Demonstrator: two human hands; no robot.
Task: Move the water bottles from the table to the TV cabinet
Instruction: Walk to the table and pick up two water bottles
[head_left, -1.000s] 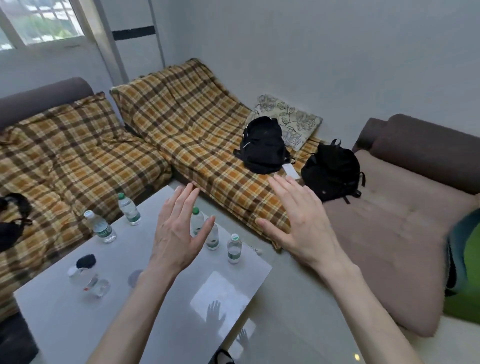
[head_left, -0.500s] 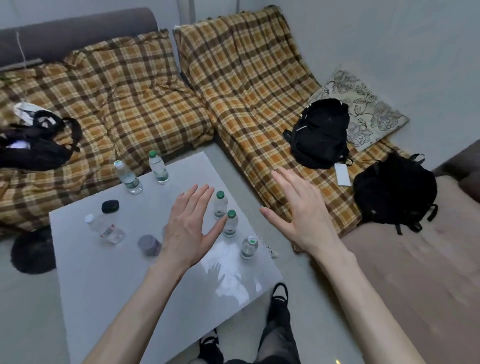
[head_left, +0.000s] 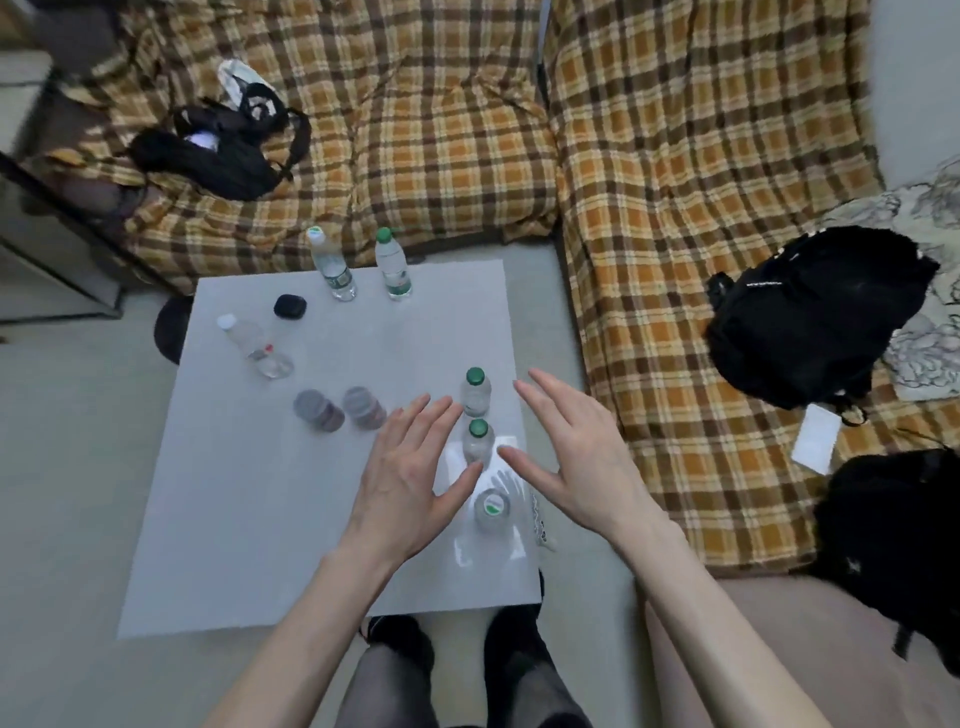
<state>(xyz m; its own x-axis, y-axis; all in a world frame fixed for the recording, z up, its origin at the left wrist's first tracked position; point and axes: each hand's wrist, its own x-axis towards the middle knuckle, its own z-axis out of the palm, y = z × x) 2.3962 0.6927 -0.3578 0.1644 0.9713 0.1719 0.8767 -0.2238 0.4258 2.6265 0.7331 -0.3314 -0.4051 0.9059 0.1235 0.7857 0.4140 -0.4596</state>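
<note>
Water bottles are being shown standing upright on the white table (head_left: 249, 519), six in all. Three small ones are lined up near the right edge: a green-capped bottle (head_left: 476, 392), a second green-capped bottle (head_left: 477, 441) just nearer, and a white-capped bottle (head_left: 491, 512) nearest the person. Two taller bottles (head_left: 363, 265) are being seen side by side at the far edge, and a clear bottle (head_left: 254, 345) is standing alone toward the left. No TV cabinet is being clearly shown.

By judgement, the small bottles are being taken as light, thin-walled plastic that will be dented if squeezed hard; the smooth sides may be slippery, so a hold around the mid-body, below the cap, is being favoured.

Both hands are being held spread wide and empty above the table, palms turned inward toward each other. The left hand (head_left: 410, 478) is being kept just left of the row, the right hand (head_left: 576, 457) just right of it, with the middle bottle between them and nothing being touched.
</note>
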